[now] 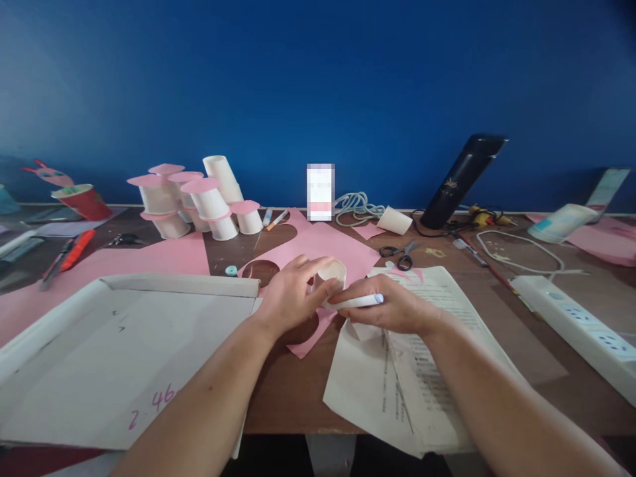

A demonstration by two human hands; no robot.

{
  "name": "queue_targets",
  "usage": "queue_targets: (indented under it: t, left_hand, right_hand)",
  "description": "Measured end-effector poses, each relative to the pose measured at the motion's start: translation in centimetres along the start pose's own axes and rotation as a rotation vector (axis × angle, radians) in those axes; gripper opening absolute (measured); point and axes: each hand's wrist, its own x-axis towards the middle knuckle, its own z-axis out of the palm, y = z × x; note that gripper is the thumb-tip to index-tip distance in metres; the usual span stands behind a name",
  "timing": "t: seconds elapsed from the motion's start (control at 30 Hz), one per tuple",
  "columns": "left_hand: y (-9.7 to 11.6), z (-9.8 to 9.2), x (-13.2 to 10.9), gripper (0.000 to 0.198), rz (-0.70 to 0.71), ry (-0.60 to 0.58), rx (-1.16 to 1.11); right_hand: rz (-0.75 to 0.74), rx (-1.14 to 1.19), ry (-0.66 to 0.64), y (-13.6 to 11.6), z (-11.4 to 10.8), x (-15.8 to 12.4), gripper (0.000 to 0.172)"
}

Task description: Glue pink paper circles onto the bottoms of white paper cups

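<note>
My left hand (293, 291) is wrapped around a white paper cup (332, 270), whose open mouth faces up and toward me. In my right hand (392, 301) is a white marker (362, 301), lying nearly level, its blue-tinted end pointing right. The fingers of that hand meet the near side of the cup; they hide the marker's other end, so contact with the cup cannot be made out. Beneath both hands lies a pink paper sheet (328, 242) with round pieces cut out. Printed pages (437, 318) rest under my right wrist.
White cups with pink paper discs (221, 228) stand stacked at back left. Scissors (405, 254) lie open beyond my right hand, near a tipped paper cup (394, 220). A shallow white box lid (183, 344) sits left, a power strip (581, 324) right. A black bottle (460, 185) leans behind.
</note>
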Motion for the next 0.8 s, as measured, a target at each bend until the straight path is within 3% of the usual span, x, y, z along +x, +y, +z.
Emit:
queue_targets:
  t: [0.37,0.57,0.8]
  left_hand:
    - [-0.3,0.2,-0.1,0.047,0.03,0.006,0.0]
    - [-0.3,0.2,-0.1,0.047,0.037,0.01,0.014]
    - [-0.3,0.2,0.0,0.047,0.03,-0.003,0.037]
  right_hand:
    - [0.097,-0.022,0.014,0.4,0.1,0.0,0.026]
    - [0.27,0.05,0.062,0.8,-0.3,0.0,0.026]
    - [0.284,0.06,0.058,0.8,-1.2,0.2,0.014]
